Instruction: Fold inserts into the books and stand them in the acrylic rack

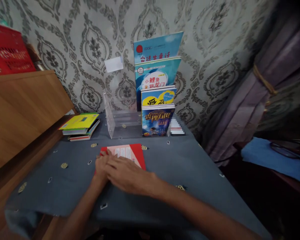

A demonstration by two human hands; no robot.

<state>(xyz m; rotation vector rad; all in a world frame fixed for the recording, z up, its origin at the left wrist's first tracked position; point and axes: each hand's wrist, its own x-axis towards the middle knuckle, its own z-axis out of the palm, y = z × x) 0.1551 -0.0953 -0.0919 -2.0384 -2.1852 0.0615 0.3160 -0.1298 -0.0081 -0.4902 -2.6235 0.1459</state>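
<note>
The red book (130, 153) lies flat on the worktop (180, 160), directly under and just beyond both hands, its top and right side showing. The left hand (102, 164) rests at the book's left side; the right hand (126, 173) lies across it, fairly flat with its fingers stretched out, apparently gripping nothing. The overlap hides most of the left fingers, so I cannot tell how far they are open or whether they hold the edge. Laid one over the other, the hands probably press the cover down and steady it.

Beyond the book, the standing books (157, 83) occupy the right end of the clear stand (126, 131), taller behind shorter, which lets each cover show. The stacked books (81, 121) lie flat to the left, well apart from the hands.
</note>
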